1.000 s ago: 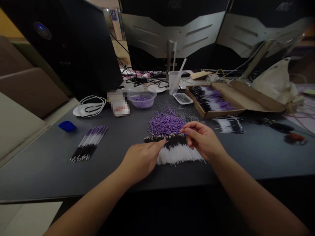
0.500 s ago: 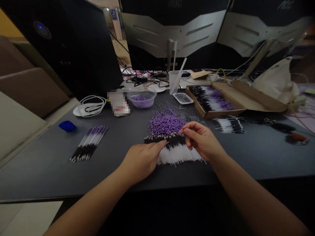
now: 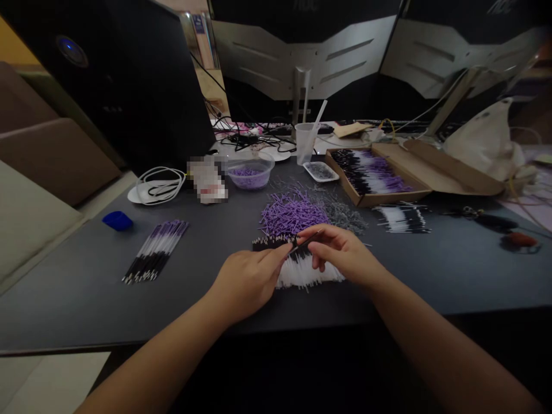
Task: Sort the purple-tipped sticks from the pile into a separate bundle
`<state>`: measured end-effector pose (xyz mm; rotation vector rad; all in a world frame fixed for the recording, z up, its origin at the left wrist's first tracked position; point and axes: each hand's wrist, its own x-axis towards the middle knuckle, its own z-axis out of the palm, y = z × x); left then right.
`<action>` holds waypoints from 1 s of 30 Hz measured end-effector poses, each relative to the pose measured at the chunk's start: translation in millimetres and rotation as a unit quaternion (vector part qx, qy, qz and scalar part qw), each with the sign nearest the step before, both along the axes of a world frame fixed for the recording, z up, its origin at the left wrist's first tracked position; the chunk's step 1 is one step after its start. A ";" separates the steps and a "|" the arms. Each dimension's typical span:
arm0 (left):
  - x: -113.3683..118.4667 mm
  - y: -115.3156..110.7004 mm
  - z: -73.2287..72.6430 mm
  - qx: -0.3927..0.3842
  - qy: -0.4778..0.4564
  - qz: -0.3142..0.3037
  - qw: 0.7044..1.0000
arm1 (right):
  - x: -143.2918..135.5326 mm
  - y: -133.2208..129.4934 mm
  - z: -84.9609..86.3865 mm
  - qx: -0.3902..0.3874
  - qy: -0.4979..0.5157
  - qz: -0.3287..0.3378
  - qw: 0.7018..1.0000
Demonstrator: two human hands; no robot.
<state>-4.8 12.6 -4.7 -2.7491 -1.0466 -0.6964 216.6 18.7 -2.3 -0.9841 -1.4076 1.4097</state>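
Note:
A thin dark stick (image 3: 307, 241) is pinched at its lower end by the fingers of my left hand (image 3: 254, 282). Around its upper part are the bent fingers of my right hand (image 3: 340, 250); whether they press on it is hard to tell. Beneath both hands lies a row of black-and-white sticks (image 3: 306, 272), partly covered by them. Just behind the row is a heap of short purple pieces (image 3: 293, 213), and small grey pieces (image 3: 345, 215) are spread to its right.
Finished-looking purple, white and black sticks (image 3: 157, 250) lie at the left near a blue cup (image 3: 117, 221). Behind are a clear bowl (image 3: 250, 175), a plastic cup (image 3: 304, 144), a small tray (image 3: 321, 172) and an open cardboard box (image 3: 366, 200). More white-and-black sticks (image 3: 403, 219) lie at the right.
My right hand has moved left and slightly down, closer to my left hand, uncovering more grey pieces. My left hand has stayed nearly in place.

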 end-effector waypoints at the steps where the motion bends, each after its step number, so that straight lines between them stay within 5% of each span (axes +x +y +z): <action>1: 0.3 0.2 0.2 -0.002 -0.001 -0.001 1.000 | 0.6 0.3 -0.2 0.009 0.011 -0.023 1.000; 8: -6.0 7.5 11.0 -0.029 -0.055 0.032 0.998 | 5.0 1.8 -1.2 0.056 0.074 -0.161 0.983; 13: -18.3 9.8 27.1 -0.094 -0.176 0.094 0.975 | 8.1 5.3 -1.2 0.008 0.071 -0.116 0.991; 16: -20.7 9.8 34.9 -0.221 -0.342 0.070 0.911 | 7.2 5.6 -1.4 -0.019 0.031 -0.056 0.998; 20: -18.4 13.9 37.1 -0.402 -0.523 0.002 0.752 | 4.8 -0.7 0.5 -0.020 -0.013 0.017 1.000; 22: -16.1 16.5 34.8 -0.425 -0.572 -0.003 0.702 | 3.6 -6.1 2.6 -0.022 -0.038 0.052 0.998; 26: -13.4 18.9 33.8 -0.330 -0.660 -0.018 0.675 | 2.1 -14.0 6.0 -0.018 -0.077 0.108 0.991; 30: -27.7 29.4 46.4 -0.230 -0.678 -0.032 0.697 | 3.7 -12.2 6.5 0.000 -0.102 0.103 0.989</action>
